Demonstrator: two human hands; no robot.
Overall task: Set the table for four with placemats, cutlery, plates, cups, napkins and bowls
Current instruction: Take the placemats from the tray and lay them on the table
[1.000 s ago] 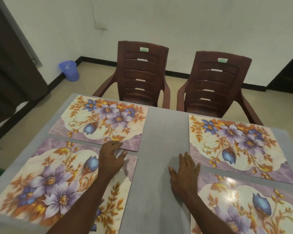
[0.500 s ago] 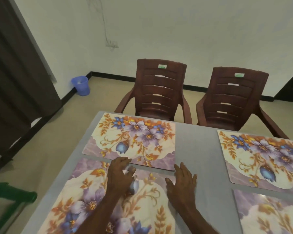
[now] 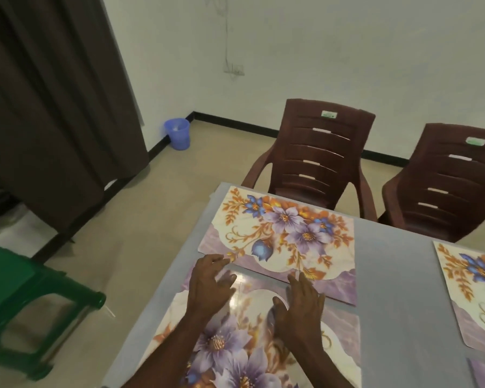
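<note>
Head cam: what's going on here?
A person is setting a grey table. The left hand and right hand lie flat, fingers spread, on the near floral placemat, apparently squaring it up below the far floral placemat. Two more placemats show at the right edge. No cutlery, plates, cups, napkins or bowls are visible.

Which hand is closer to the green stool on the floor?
The left hand. It lies on the near placemat by the table edge facing the green stool; the right hand lies farther along that same placemat.
</note>
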